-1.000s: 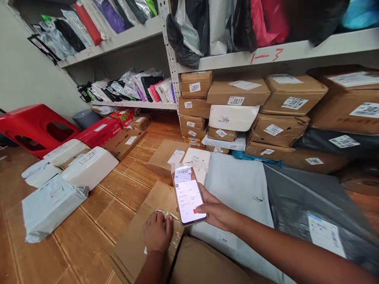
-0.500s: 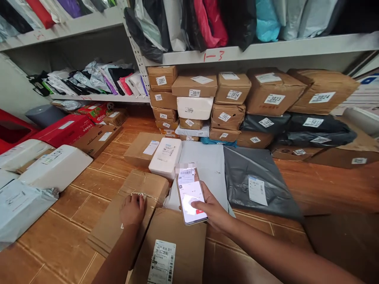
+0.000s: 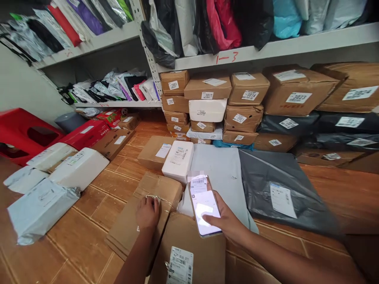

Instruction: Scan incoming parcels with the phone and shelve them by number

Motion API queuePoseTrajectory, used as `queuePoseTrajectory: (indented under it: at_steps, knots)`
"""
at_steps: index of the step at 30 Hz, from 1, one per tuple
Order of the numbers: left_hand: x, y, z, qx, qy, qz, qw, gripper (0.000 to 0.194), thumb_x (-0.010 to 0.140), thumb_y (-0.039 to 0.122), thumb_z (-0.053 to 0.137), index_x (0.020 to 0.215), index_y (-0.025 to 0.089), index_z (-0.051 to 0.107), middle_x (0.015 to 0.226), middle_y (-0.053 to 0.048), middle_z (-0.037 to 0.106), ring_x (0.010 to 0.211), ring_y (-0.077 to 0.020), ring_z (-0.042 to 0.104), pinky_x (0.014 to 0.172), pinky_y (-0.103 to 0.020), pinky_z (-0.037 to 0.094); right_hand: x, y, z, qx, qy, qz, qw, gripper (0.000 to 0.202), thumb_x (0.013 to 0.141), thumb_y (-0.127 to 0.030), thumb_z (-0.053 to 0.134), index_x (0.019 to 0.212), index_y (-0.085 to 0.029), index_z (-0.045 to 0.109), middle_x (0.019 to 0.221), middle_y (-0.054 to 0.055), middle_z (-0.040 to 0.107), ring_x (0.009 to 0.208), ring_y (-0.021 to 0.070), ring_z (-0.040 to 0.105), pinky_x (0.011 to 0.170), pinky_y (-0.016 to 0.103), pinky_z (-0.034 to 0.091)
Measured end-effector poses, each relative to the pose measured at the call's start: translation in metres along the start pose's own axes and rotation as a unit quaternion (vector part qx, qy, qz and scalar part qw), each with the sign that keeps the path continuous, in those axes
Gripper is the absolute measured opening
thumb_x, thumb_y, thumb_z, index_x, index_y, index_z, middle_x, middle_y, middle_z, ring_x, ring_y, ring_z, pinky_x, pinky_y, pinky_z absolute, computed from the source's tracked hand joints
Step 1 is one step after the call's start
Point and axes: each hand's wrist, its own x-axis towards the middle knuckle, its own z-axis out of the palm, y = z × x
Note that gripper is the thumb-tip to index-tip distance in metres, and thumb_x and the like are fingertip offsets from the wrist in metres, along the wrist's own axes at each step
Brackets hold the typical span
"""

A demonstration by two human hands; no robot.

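Observation:
My right hand grips a smartphone, its thumb lying over the lit screen. A barcode label image shows at the top of that screen. On a flat brown cardboard box rests my left hand, fingers curled at the pale edge of a label that the hand mostly covers. Close by in front is another brown box with a white shipping label. Beyond the phone lie a white box and a large light grey parcel.
A black plastic parcel lies to the right on the wood-look floor. Numbered cartons stand stacked under a metal shelf of bagged parcels. At left are white parcels, red boxes and a red stool.
The view has turned left, so everything sits farther right and slightly lower. A red button seen earlier on the phone screen no longer shows. Both hands keep their places.

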Motion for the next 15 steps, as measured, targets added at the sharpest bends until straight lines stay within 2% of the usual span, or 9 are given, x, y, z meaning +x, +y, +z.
queuePoseTrajectory:
  at_steps: [4, 9, 15]
  knots:
    - [-0.001, -0.005, 0.006, -0.005, 0.015, 0.012, 1.000, 0.035, 0.099, 0.036, 0.037, 0.084, 0.019, 0.063, 0.084, -0.007, 0.063, 0.084, -0.0216, 0.060, 0.074, -0.030, 0.040, 0.013, 0.024, -0.004, -0.035, -0.008, -0.005, 0.999, 0.074, 0.060, -0.044, 0.089, 0.121, -0.032, 0.049, 0.123, 0.007, 0.065, 0.106, 0.0325, 0.062, 0.090, 0.047, 0.046]
    - [-0.003, -0.012, 0.016, -0.029, 0.048, 0.026, 0.998, 0.033, 0.098, 0.035, 0.039, 0.080, 0.019, 0.062, 0.082, -0.007, 0.063, 0.081, -0.0227, 0.060, 0.074, -0.033, 0.041, 0.034, 0.058, -0.002, -0.020, -0.022, 0.004, 1.000, 0.075, 0.058, -0.046, 0.089, 0.122, -0.034, 0.053, 0.121, 0.008, 0.068, 0.110, 0.0375, 0.061, 0.095, 0.052, 0.044]
    - [-0.006, -0.019, 0.028, -0.041, 0.083, 0.050, 0.994, 0.032, 0.097, 0.035, 0.039, 0.078, 0.021, 0.060, 0.079, -0.007, 0.062, 0.076, -0.0228, 0.058, 0.070, -0.034, 0.042, 0.055, 0.085, 0.013, 0.041, -0.032, 0.004, 0.999, 0.074, 0.057, -0.046, 0.089, 0.123, -0.034, 0.056, 0.111, 0.007, 0.072, 0.102, 0.0380, 0.065, 0.088, 0.050, 0.048]
